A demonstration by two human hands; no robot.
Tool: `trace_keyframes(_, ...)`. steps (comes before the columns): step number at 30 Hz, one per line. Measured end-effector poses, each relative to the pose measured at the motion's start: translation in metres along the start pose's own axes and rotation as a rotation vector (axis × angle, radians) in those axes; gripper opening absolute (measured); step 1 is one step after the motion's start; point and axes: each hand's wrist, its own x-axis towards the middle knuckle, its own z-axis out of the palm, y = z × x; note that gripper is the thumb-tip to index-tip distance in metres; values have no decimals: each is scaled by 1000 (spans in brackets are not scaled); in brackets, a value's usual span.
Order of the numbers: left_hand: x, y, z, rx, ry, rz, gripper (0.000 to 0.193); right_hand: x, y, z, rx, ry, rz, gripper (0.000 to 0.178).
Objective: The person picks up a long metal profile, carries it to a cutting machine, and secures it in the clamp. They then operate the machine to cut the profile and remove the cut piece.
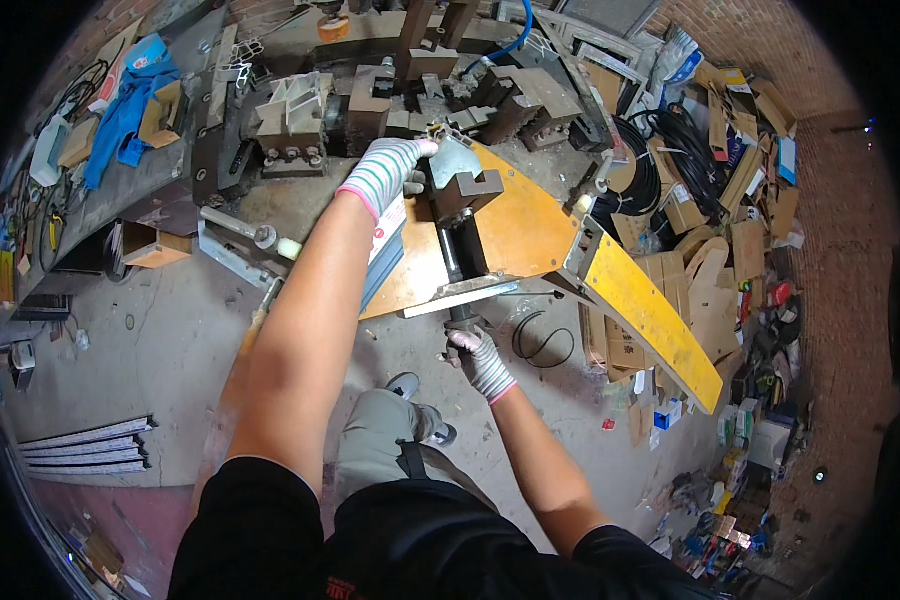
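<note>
My left hand [388, 170], in a striped knit glove, rests on a grey metal profile piece [453, 160] lying in a dark notched die block [467, 190] on the orange machine table [530, 235]. My right hand [478, 357], also gloved, is shut on the dark lever handle [457, 262] that runs from the die down past the table's front edge. I grip its lower end below the table. Both forearms are bare.
Heavy steel die blocks [295, 115] crowd the bench behind. A yellow guard panel [655, 320] slopes off to the right. Cardboard scraps [715, 270] and black cable coils [660, 165] litter the right. Aluminium profiles [85, 447] lie on the floor at left. A blue cloth [125, 115] sits far left.
</note>
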Motion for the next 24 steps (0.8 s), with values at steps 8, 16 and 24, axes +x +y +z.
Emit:
trace_keyframes(8,4,-3,-3,-28,-40,15,31,2,1,-4,121,31,11,36)
trace_keyframes(16,6,-10,-1,55,-52,130,37,0,0,3,-1185,560,-319,40)
trace_keyframes(24,-19,-10,2,-274,-203,208,14,-6,-9,8,-882,408,-218,23)
